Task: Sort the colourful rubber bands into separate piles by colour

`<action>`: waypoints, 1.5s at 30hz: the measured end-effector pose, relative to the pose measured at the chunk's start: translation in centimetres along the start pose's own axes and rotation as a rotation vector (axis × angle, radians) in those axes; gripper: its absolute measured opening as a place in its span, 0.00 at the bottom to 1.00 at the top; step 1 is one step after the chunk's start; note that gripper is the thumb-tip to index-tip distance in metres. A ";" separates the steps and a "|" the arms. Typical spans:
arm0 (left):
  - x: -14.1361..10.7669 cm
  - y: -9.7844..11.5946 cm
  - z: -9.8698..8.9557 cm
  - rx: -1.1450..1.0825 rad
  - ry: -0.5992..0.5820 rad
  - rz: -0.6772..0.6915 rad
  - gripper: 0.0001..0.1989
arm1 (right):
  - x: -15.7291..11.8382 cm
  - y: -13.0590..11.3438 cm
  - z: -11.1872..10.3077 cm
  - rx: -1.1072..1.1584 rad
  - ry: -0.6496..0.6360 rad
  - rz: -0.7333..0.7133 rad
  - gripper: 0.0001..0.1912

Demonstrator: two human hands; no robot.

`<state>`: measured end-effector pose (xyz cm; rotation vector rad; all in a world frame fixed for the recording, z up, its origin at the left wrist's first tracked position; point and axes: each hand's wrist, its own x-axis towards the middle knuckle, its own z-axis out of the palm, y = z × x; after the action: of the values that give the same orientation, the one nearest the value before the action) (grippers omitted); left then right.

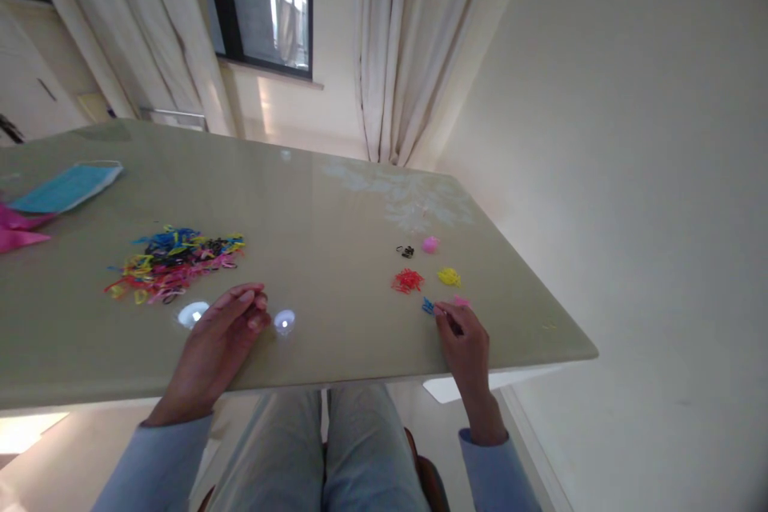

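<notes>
My right hand (465,340) is at the right of the table, thumb and fingertips pinched together beside a small pile of blue rubber bands (428,306). What sits in that pinch, if anything, is too small to see. Pink rubber bands (462,302) show partly behind this hand. My left hand (231,328) hovers near the front edge with its fingers curled in and the fingertips together; its contents cannot be made out. Beyond it lies a large mixed heap of small coloured rubber bands (174,260).
Small sorted piles sit at the right: red bands (408,281), yellow bands (449,277), black bands (406,252) and a pink clump (430,245). A blue face mask (66,188) and a bright pink sheet (21,228) lie at the left. The table (336,256) ends near a wall.
</notes>
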<state>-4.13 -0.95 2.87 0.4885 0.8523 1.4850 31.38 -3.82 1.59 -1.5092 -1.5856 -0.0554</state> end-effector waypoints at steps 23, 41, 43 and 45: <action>6.5 8.0 -4.2 0.718 0.345 0.413 0.16 | -0.6 -5.1 5.0 0.245 -0.451 -0.171 0.26; 13.3 16.9 -12.3 1.720 0.324 0.373 0.06 | -0.5 -4.4 5.2 0.266 -0.430 -0.127 0.27; 13.4 16.6 -12.2 1.725 0.331 0.372 0.06 | -0.5 -4.3 5.2 0.267 -0.417 -0.122 0.27; 13.2 16.5 -12.0 1.715 0.347 0.380 0.06 | -0.6 -4.2 5.3 0.264 -0.420 -0.128 0.27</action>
<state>-25.42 10.48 5.11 1.7054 2.3374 0.7935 24.92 -2.21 0.42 -1.2632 -1.9323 0.4080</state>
